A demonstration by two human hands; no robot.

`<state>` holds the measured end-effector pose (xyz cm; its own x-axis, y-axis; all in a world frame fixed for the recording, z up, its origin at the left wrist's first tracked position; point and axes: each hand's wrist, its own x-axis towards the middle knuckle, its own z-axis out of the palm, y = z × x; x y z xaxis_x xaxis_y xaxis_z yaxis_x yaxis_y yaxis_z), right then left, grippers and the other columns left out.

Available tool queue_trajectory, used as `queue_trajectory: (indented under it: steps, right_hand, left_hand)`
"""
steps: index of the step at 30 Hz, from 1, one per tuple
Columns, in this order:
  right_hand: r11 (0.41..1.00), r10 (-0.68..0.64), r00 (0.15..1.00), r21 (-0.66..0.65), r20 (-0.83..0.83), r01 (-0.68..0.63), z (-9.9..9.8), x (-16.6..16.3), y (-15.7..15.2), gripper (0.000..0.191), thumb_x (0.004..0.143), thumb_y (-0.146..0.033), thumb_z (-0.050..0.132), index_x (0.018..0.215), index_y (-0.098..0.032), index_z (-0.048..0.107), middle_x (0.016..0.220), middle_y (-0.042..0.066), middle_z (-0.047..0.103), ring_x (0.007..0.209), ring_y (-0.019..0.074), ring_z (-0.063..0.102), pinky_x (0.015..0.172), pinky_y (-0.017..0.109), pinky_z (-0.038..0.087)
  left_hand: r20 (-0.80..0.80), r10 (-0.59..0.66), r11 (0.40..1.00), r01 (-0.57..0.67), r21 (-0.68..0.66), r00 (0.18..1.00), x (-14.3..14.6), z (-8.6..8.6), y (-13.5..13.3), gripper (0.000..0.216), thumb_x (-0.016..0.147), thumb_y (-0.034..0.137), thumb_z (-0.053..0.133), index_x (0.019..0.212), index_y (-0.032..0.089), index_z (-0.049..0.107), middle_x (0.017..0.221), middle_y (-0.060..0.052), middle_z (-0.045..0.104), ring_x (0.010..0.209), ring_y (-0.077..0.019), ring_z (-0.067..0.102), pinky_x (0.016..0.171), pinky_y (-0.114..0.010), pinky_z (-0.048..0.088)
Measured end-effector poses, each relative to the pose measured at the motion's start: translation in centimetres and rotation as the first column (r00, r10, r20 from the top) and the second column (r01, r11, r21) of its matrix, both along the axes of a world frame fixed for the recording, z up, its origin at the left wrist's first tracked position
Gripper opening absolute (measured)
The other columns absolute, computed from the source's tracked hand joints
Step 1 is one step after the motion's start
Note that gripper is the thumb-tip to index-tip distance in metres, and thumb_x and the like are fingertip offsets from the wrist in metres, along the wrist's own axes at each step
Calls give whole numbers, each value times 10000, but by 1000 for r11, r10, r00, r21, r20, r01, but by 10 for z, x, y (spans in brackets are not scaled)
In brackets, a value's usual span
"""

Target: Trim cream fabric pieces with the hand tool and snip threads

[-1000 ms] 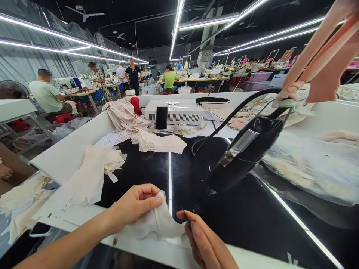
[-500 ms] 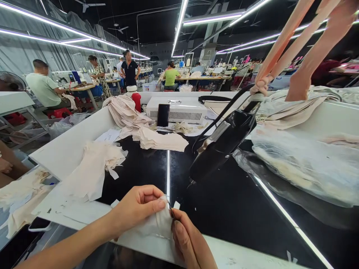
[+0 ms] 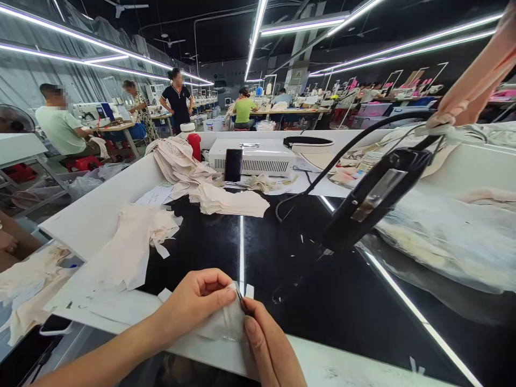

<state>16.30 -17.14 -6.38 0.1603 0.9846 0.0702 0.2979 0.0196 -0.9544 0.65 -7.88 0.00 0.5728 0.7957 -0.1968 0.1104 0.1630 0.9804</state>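
Note:
Low in the head view, my left hand (image 3: 201, 298) pinches a thin whitish piece of cloth (image 3: 217, 325) between thumb and bent fingers. Facing it, my right hand (image 3: 266, 333) is closed on a small dark pointed metal tool (image 3: 241, 302). Its tip lies against the cloth edge by my left thumb; my fingers hide the rest, so its exact kind cannot be made out. A white scrap (image 3: 249, 291) shows just beyond my right fingers. Both hands are over the front edge of the black tabletop (image 3: 306, 301).
A black corded handheld device (image 3: 374, 199) hangs from a pink fabric strip (image 3: 479, 80). Stacked beige cloth pieces (image 3: 229, 201) and others (image 3: 129, 242) lie left and ahead. A phone (image 3: 233, 165) leans on a white vented box (image 3: 262, 158). Plastic-wrapped goods (image 3: 455, 231) sit right.
The hanging black device has swung to the right and away from my hands. The pointed tool has turned slightly in my right hand; my left hand keeps its hold on the cloth.

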Motion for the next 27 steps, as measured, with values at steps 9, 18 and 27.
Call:
queue_trajectory:
  steps: [9,18,27]
  right_hand:
    - [999,-3,1000,47,25,2,-4,-2,0,485,1056,-569,342,1216,-241,661,1089,82,742,950,241,712,835,301,581]
    - [1000,6,1000,22,12,-6,1,-1,1,498,1049,-601,339,1201,-245,653,1101,71,742,966,237,712,843,300,571]
    - [998,25,1000,56,9,-25,2,0,2,460,1053,-577,365,1185,-261,672,1078,53,747,946,229,701,840,284,561]
  left_hand:
    - [4,46,998,-46,-38,999,1,-1,-1,444,783,588,794,841,159,696,763,-8,628,695,-134,528,664,-241,419]
    - [19,59,997,-58,-49,998,2,1,-4,451,787,596,787,823,160,677,721,14,588,662,-115,476,635,-229,384]
    - [32,63,997,-61,-51,997,3,0,-5,445,793,589,791,822,160,677,729,15,592,665,-110,466,628,-225,372]
